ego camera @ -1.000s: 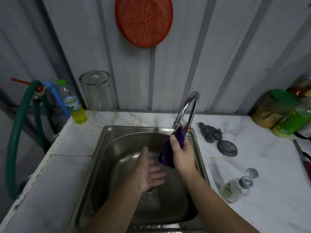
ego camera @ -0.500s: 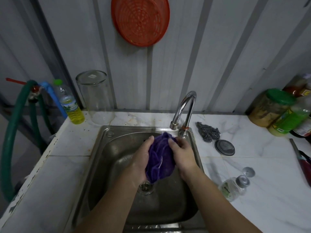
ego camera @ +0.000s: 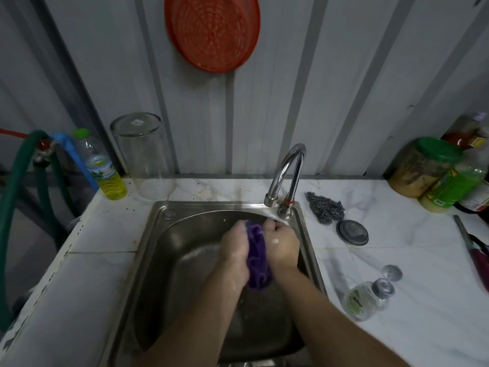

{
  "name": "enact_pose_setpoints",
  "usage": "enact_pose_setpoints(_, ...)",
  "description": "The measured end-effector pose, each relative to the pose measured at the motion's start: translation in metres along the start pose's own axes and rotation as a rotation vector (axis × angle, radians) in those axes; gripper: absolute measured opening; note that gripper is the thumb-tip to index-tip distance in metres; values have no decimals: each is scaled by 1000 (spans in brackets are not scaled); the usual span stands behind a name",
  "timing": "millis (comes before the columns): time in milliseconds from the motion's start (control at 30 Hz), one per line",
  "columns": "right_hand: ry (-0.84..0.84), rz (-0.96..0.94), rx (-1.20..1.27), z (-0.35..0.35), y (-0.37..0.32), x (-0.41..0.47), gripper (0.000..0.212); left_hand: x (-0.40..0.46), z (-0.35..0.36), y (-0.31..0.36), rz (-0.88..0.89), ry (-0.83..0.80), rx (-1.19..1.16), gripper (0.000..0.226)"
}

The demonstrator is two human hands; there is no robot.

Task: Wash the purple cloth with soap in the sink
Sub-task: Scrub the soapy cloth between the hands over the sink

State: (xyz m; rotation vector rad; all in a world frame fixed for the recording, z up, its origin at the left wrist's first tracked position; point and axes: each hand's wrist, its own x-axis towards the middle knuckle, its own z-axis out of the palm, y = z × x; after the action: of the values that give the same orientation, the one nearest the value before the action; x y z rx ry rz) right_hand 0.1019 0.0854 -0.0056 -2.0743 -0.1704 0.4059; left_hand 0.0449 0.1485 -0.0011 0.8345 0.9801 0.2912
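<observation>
purple cloth [ego camera: 256, 256]: bunched between both hands, over the steel sink [ego camera: 169, 260] basin, below the tap [ego camera: 287, 173].
left hand [ego camera: 235, 246]: clenched on the cloth's left side.
right hand [ego camera: 281, 243]: clenched on its right side, a pale soap dab on its back.
desk [ego camera: 397, 260]: white marble; small clear soap bottle [ego camera: 363, 300] lies uncapped, right of the sink.
steel scourer [ego camera: 326, 210]: just beside the tap base.

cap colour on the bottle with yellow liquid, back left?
Bright green cap on the bottle, seen in the head view.
</observation>
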Motion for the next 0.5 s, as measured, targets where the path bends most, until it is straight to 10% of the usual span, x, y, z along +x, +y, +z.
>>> enact_pose_setpoints(167,38,-365,-12,34,9,-63,46,16,-24,11,75,-90,-104,40)
enact_pose_setpoints(367,8,99,90,5,-5,1,43,11,3,5,-36,-37,45,41)
enact_pose_setpoints(500,76,-97,80,26,4,-40,49,21,-12,13,1,-4,-57,43)
